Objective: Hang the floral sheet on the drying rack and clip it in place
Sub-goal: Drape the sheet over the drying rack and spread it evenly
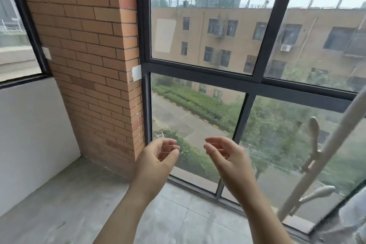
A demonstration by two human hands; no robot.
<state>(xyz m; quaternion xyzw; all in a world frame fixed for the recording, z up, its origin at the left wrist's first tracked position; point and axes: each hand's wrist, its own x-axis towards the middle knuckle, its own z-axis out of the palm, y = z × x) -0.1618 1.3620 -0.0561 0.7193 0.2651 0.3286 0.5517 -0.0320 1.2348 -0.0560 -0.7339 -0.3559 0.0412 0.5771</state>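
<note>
Left hand [158,156], right hand [224,154] relaxed; one drying rack [334,136]

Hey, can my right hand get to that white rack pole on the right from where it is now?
Probably yes. The right hand holds nothing, and only open air shows between it and the pole to its right. How far off it stands I cannot tell.
</note>
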